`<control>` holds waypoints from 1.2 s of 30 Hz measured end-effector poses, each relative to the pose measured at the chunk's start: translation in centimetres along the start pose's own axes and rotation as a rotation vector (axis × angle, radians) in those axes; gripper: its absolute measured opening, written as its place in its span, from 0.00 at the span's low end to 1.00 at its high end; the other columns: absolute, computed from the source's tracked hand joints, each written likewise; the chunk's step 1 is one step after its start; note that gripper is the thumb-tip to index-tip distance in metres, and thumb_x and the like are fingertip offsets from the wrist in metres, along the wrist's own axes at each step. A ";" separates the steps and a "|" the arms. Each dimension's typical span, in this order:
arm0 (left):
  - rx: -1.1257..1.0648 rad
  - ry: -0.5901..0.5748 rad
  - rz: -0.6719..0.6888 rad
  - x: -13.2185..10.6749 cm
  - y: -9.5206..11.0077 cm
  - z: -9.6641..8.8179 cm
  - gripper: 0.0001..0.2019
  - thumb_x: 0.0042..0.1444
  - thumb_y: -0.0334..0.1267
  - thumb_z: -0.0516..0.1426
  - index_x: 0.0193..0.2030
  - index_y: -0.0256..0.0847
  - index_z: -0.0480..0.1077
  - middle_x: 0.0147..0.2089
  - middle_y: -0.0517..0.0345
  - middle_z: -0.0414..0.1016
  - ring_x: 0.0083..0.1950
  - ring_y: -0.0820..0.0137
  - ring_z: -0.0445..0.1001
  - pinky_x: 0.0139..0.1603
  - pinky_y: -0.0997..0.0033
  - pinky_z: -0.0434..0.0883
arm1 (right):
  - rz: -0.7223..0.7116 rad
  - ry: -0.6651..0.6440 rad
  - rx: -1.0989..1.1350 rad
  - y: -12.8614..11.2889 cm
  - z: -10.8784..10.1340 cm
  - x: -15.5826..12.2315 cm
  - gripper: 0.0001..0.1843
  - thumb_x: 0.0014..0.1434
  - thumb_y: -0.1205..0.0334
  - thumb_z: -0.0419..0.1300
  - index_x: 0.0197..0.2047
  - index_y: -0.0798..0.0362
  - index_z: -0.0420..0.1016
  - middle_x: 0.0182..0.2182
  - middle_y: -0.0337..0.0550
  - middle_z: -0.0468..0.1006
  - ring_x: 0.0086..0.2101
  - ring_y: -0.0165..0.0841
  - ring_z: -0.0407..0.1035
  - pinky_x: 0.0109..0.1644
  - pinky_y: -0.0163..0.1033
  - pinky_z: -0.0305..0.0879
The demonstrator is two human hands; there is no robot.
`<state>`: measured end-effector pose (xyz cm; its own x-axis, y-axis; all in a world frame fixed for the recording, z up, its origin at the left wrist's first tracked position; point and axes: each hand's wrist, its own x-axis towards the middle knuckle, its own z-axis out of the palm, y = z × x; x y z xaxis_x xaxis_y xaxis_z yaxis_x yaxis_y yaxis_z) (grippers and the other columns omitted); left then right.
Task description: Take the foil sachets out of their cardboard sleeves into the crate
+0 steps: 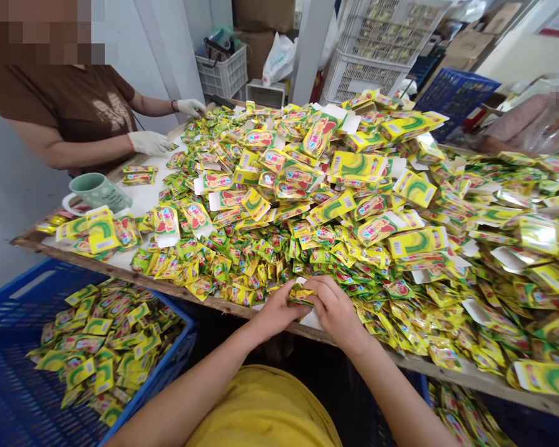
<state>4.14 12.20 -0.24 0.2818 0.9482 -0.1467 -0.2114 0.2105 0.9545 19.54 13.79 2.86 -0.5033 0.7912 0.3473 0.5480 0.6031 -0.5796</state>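
At the near edge of the table, my left hand [278,312] and my right hand [338,310] are both closed on one small yellow printed pack [300,294]. A bit of white shows at its top; whether it is a box or a sachet I cannot tell. My fingers cover much of it. Just beyond my hands lies a thick layer of small yellow and green sachets [261,267]. Above them rises a heap of yellow printed cardboard boxes [358,164], several with white flaps sticking out.
A blue crate [170,372] with packed boxes stands below the table at left. A green mug [97,191] sits near the table's left end. Across from it, a person in a brown shirt [88,112] works with white gloves [149,143]. White crates [377,31] are stacked behind.
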 end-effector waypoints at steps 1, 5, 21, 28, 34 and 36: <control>-0.006 0.000 0.007 0.0 0.0 -0.2 0.16 0.48 0.34 0.62 0.45 0.37 0.68 0.37 0.60 0.68 0.40 0.70 0.65 0.42 0.73 0.63 | 0.004 0.003 -0.003 0.0 -0.2 0.0 0.14 0.63 0.72 0.49 0.49 0.50 0.69 0.44 0.47 0.71 0.46 0.36 0.68 0.50 0.44 0.68; -0.031 0.007 0.027 0.1 -0.4 -0.7 0.13 0.51 0.39 0.62 0.41 0.36 0.68 0.36 0.60 0.68 0.40 0.70 0.66 0.41 0.73 0.63 | 0.047 -0.011 0.027 -0.4 -1.4 0.1 0.08 0.62 0.68 0.55 0.44 0.50 0.71 0.40 0.46 0.73 0.42 0.37 0.69 0.45 0.43 0.69; 0.080 0.127 0.066 -0.5 0.4 -0.1 0.06 0.54 0.38 0.57 0.34 0.38 0.66 0.30 0.64 0.64 0.33 0.74 0.62 0.35 0.76 0.61 | 0.105 0.115 -0.117 -1.3 -0.4 -0.6 0.10 0.64 0.66 0.52 0.39 0.53 0.74 0.31 0.46 0.72 0.36 0.38 0.63 0.39 0.44 0.64; 0.181 -0.143 0.063 -1.3 0.1 -1.0 0.15 0.51 0.38 0.61 0.45 0.38 0.71 0.42 0.57 0.73 0.45 0.66 0.69 0.47 0.71 0.65 | 0.089 -0.114 -0.226 -2.3 -1.6 -0.9 0.08 0.60 0.57 0.59 0.39 0.45 0.80 0.51 0.48 0.71 0.55 0.47 0.56 0.53 0.56 0.59; 0.170 -0.008 0.051 -1.2 -0.1 -0.8 0.11 0.49 0.34 0.62 0.40 0.37 0.74 0.40 0.54 0.77 0.43 0.64 0.72 0.47 0.67 0.67 | 0.153 0.024 -0.050 -2.1 -1.2 -2.5 0.10 0.60 0.58 0.60 0.45 0.44 0.77 0.51 0.48 0.72 0.52 0.44 0.62 0.53 0.55 0.61; 0.117 0.065 0.006 -1.7 0.9 -0.5 0.12 0.47 0.34 0.63 0.40 0.36 0.74 0.39 0.55 0.77 0.41 0.65 0.73 0.45 0.68 0.68 | 0.294 0.200 0.142 -2.5 -1.5 -3.1 0.16 0.59 0.60 0.61 0.51 0.44 0.73 0.48 0.48 0.73 0.45 0.40 0.68 0.48 0.49 0.66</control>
<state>2.96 10.88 0.74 0.2189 0.9635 -0.1538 -0.1009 0.1792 0.9786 20.73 9.97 4.31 -0.1903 0.9409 0.2802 0.5445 0.3386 -0.7673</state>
